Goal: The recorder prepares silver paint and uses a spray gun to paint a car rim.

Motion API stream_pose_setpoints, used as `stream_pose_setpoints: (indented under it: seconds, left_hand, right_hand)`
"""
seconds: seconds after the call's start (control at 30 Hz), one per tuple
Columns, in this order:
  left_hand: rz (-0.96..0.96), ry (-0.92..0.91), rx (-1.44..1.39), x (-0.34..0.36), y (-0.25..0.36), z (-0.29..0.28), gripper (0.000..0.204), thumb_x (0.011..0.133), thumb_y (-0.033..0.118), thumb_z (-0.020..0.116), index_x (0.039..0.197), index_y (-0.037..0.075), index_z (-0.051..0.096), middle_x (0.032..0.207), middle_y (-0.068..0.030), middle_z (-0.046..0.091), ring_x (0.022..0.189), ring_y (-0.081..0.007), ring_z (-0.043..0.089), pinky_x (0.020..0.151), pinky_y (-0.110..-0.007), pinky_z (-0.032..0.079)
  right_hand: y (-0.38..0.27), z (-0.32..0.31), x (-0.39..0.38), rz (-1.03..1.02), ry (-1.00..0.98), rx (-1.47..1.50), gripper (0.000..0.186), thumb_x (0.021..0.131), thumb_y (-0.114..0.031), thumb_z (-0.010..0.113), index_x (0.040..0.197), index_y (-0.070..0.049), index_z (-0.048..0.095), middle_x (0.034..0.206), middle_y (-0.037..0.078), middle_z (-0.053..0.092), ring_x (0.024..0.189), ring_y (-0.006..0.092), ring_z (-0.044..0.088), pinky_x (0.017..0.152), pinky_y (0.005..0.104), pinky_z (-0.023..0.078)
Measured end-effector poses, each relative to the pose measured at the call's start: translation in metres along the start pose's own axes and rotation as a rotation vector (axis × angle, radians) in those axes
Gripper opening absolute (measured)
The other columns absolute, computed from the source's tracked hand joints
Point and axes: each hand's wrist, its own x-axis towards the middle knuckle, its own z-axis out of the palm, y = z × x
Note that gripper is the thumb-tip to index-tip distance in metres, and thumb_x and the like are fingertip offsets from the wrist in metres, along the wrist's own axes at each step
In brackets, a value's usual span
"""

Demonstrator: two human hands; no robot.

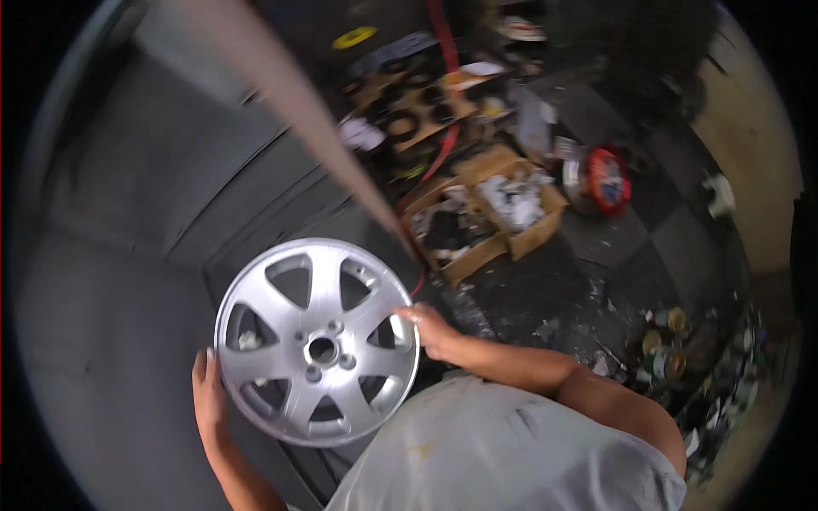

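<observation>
A silver alloy wheel [281,358] with several spokes and a round centre hole faces upward at the lower middle. My left hand [210,396] grips its left edge, fingers against the outer rim. My right hand [430,332] holds the right edge, with the thumb over the rim's face. The wheel is in front of my pale, stained shirt [503,451], beside a grey panel surface [111,341].
A post [324,145] rises behind the wheel, near a red hose [439,157]. Cardboard boxes [532,226] of crumpled material, dark rings [400,123] and a red-rimmed round container [596,179] lie behind. Cans [665,362] and debris litter the tiled floor [682,255] at right.
</observation>
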Motion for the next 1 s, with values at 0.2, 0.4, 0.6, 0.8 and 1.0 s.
stream_pose_setpoints:
  seconds: [0.2,0.4,0.6,0.8,1.0]
  left_hand:
    - [0.047,-0.519,-0.249,0.109,-0.023,0.026,0.055,0.103,0.039,0.052,0.124,-0.012,0.055,0.118,-0.0192,0.064,0.108,-0.0222,0.062,0.094,-0.035,0.049]
    - [-0.095,-0.961,-0.477,0.166,-0.034,0.223,0.047,0.102,0.039,0.054,0.117,-0.005,0.062,0.106,-0.0136,0.068,0.096,-0.0218,0.066,0.085,-0.038,0.053]
    - [0.013,-1.417,-0.294,0.108,0.043,0.333,0.043,0.102,0.033,0.053,0.124,-0.004,0.059,0.115,-0.0141,0.065,0.1,-0.0223,0.063,0.088,-0.036,0.05]
    - [0.553,-1.676,-0.087,-0.061,0.137,0.423,0.047,0.103,0.039,0.053,0.123,-0.003,0.06,0.115,-0.0131,0.065,0.107,-0.0188,0.058,0.092,-0.031,0.045]
    - [0.915,-1.735,0.007,-0.114,0.217,0.517,0.055,0.099,0.046,0.055,0.123,-0.004,0.059,0.116,-0.0229,0.066,0.109,-0.0308,0.063,0.095,-0.038,0.047]
  right_hand:
    - [0.002,0.006,-0.062,-0.189,0.218,0.309,0.028,0.093,-0.025,0.063,0.102,0.001,0.068,0.093,0.01,0.068,0.084,0.0222,0.068,0.077,0.0393,0.057]
    - [-0.012,-0.034,-0.138,-0.479,0.83,0.358,0.031,0.087,-0.026,0.068,0.102,0.0,0.069,0.095,0.013,0.068,0.089,0.0235,0.066,0.081,0.041,0.054]
    - [0.011,-0.024,-0.243,-0.836,1.294,0.474,0.031,0.086,-0.025,0.07,0.107,-0.002,0.067,0.101,0.011,0.067,0.093,0.0216,0.063,0.083,0.0387,0.052]
    - [0.094,-0.061,-0.37,-1.103,1.462,0.655,0.032,0.09,-0.023,0.067,0.114,-0.002,0.064,0.109,0.01,0.067,0.099,0.0225,0.065,0.09,0.0365,0.051]
    - [0.075,-0.069,-0.352,-1.189,1.66,0.771,0.036,0.096,-0.023,0.057,0.121,0.003,0.062,0.119,0.014,0.067,0.11,0.0267,0.064,0.099,0.0383,0.049]
